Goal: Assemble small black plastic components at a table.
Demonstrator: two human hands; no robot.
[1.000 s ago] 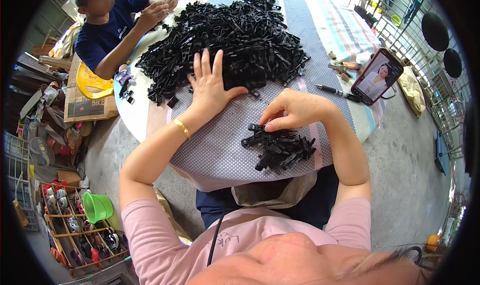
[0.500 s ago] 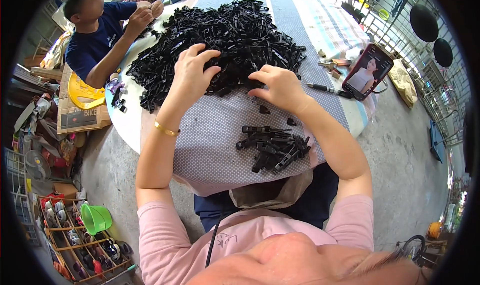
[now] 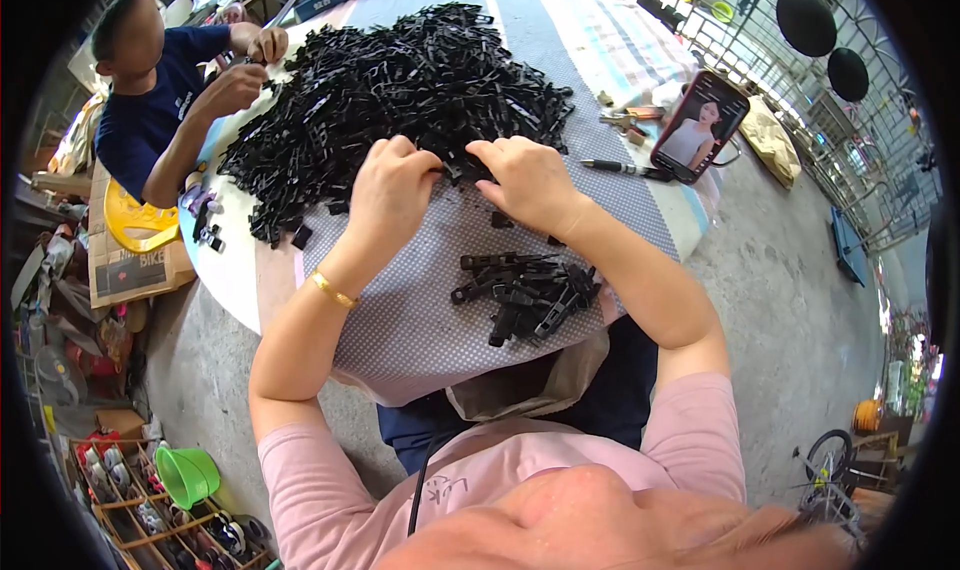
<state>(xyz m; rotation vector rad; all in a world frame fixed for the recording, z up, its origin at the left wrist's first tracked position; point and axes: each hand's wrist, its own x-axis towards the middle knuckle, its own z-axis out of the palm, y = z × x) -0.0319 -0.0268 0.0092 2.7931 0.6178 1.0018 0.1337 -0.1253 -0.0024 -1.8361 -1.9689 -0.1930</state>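
Observation:
A large heap of small black plastic clips point(image 3: 400, 90) covers the far middle of the table. At its near edge my left hand point(image 3: 393, 190) is closed, thumb and fingertips pinched over a dark bit that blends with the heap. Just right of it is my right hand point(image 3: 532, 182), its fingers curled and thumb tucked below them. What it holds is hidden against the black parts. The fingertips of both hands are close together. Nearer to me, by the table's front edge, lies a smaller pile of black clips point(image 3: 525, 295).
A phone point(image 3: 700, 127) stands propped at the right, beside a pen point(image 3: 625, 169) and pliers point(image 3: 632, 115). A co-worker point(image 3: 160, 105) at the far left handles a small part. An open bag point(image 3: 535, 385) lies over my lap. A yellow plastic stool point(image 3: 130, 220) rests on a cardboard box.
My hands have moved closer together at the heap's near edge, and my left fingers have gone from spread to pinched. The co-worker's hands have lowered. The whole view has shifted slightly.

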